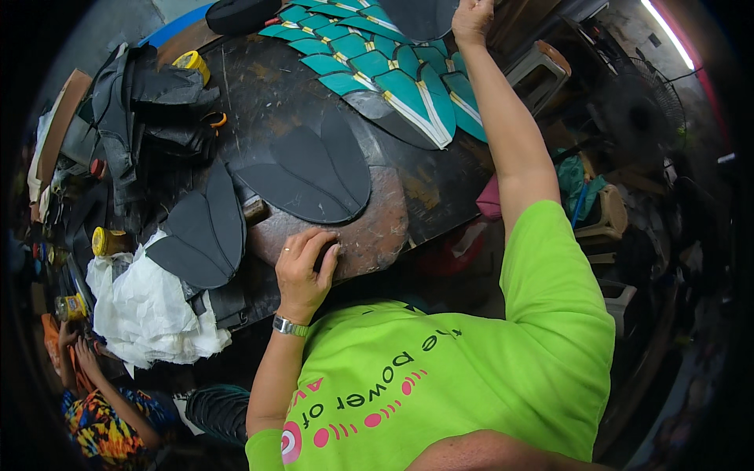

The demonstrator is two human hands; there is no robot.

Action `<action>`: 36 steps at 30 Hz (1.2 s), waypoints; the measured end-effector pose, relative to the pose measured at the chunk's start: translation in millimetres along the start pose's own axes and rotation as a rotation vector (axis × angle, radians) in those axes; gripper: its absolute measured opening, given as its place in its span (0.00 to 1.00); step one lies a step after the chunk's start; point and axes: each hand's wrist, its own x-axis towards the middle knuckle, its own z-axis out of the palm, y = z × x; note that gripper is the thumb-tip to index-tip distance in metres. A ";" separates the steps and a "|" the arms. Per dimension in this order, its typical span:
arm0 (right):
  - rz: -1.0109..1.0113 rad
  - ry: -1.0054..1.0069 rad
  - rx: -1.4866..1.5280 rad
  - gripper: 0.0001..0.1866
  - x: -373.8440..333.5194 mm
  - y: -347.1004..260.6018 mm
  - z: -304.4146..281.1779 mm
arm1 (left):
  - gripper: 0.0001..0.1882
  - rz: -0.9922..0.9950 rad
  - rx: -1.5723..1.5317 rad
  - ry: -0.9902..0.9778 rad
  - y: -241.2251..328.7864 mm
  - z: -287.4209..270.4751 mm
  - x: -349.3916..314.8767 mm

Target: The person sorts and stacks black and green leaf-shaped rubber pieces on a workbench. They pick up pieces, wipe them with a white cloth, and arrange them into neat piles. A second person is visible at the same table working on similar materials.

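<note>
My left hand, with a ring and a metal watch, rests on the near edge of a reddish stone slab. Its fingers are loosely bent, a gap shows between thumb and forefinger, and I see nothing in it. Just beyond lies a dark grey rounded panel with curved seams, partly on the slab. A similar panel lies to the left. Stretched to the far edge of view, my right hand is closed at the rim of another dark grey panel; its fingertips are partly cut off.
Teal panels with white and yellow strips overlap at the far side. Black material, a yellow tape roll and crumpled white cloth crowd the left. Plastic stools stand right. Another person's hands show lower left.
</note>
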 end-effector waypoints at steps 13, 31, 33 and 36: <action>1.321 -0.605 1.051 0.28 -37.2 -179.2 -159.7 | 0.15 -0.004 -0.118 0.007 -6.3 -0.5 -5.3; 1.560 -0.396 1.161 0.25 -75.1 -178.6 -189.4 | 0.10 0.032 -0.103 -0.020 -2.6 -8.3 -19.1; 1.569 -0.424 1.145 0.28 -79.5 -171.1 -194.2 | 0.10 0.025 -0.113 -0.030 1.2 -12.0 -24.0; 1.669 -0.424 1.073 0.30 -91.0 -165.8 -202.3 | 0.11 -0.065 -0.264 -0.044 11.5 -18.4 -31.6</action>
